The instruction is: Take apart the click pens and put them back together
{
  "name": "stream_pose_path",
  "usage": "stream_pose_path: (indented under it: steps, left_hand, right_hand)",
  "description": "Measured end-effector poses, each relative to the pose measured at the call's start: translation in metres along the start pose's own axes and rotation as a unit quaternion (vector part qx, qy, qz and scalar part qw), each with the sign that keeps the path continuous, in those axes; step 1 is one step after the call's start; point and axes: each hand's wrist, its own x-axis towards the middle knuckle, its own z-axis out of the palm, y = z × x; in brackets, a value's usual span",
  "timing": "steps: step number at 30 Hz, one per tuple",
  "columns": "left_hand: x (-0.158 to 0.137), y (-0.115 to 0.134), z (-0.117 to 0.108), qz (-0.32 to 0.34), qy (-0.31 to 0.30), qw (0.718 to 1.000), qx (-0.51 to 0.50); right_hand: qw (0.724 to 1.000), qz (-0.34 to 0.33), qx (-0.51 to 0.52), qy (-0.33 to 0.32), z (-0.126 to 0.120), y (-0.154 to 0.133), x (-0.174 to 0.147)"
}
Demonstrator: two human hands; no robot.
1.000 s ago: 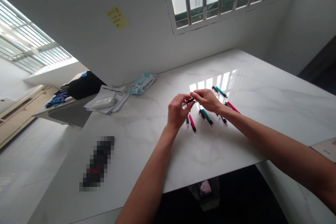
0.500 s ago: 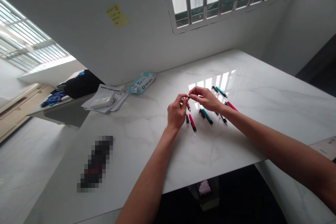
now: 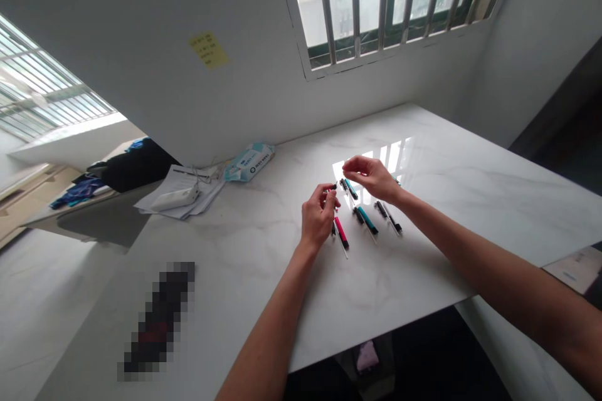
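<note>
My left hand is closed, with a small black pen part pinched at its fingertips. Something red shows just below those fingers; whether it is held or lies on the table I cannot tell. To the right and slightly higher, my right hand has thumb and fingers pressed together. What it holds, if anything, is too small to make out. Under and around both hands lie pieces of taken-apart pens: a red barrel, a teal barrel, another teal barrel and a black barrel, with thin white refills beside some.
A white marble-patterned table spans the view. Toward its back left edge lie a wipes packet and papers with a white power strip. A blurred-out dark object rests at the left. A barred window is behind.
My hands have moved apart, the right one drawing away from the left. The left stays pinched on the small black part. The view has shifted slightly.
</note>
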Motion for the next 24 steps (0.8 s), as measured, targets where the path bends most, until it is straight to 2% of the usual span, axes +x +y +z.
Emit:
stream_pose_path:
  steps: [3, 4, 6, 9, 13, 17, 20, 22, 24]
  left_hand:
    - [0.0, -0.001, -0.001, 0.016, 0.002, 1.0, 0.009]
    - [0.0, -0.001, 0.0, 0.021, 0.005, 1.0, 0.014]
    - [-0.001, 0.001, 0.0, 0.025, 0.014, 0.999, 0.025]
    - [-0.002, 0.005, 0.002, 0.028, 0.028, 0.998, 0.045]
    - [-0.003, 0.007, 0.003, 0.044, 0.034, 0.997, 0.051]
    - [-0.004, 0.008, 0.002, 0.063, 0.033, 0.996, 0.045]
    - [-0.004, 0.009, 0.001, 0.074, 0.054, 0.995, 0.041]
    - [-0.004, 0.01, 0.0, 0.066, 0.071, 0.994, 0.052]
    - [-0.003, 0.01, 0.0, 0.05, 0.074, 0.994, 0.068]
  right_hand:
    - [0.986, -0.027, -0.157, 0.056, -0.037, 0.004, 0.005]
    - [0.977, -0.017, -0.202, 0.059, -0.053, 0.007, 0.005]
    - [0.956, 0.036, -0.285, 0.057, -0.086, 0.018, 0.004]
    - [0.902, 0.135, -0.409, 0.04, -0.131, 0.037, -0.001]
    - [0.855, 0.205, -0.476, 0.031, -0.166, 0.056, -0.012]
    - [0.85, 0.218, -0.48, -0.007, -0.172, 0.054, -0.014]
    - [0.856, 0.208, -0.474, 0.013, -0.16, 0.037, -0.005]
    - [0.88, 0.18, -0.439, 0.017, -0.14, 0.022, 0.003]
    - [0.92, 0.159, -0.356, -0.04, -0.113, 0.005, 0.011]
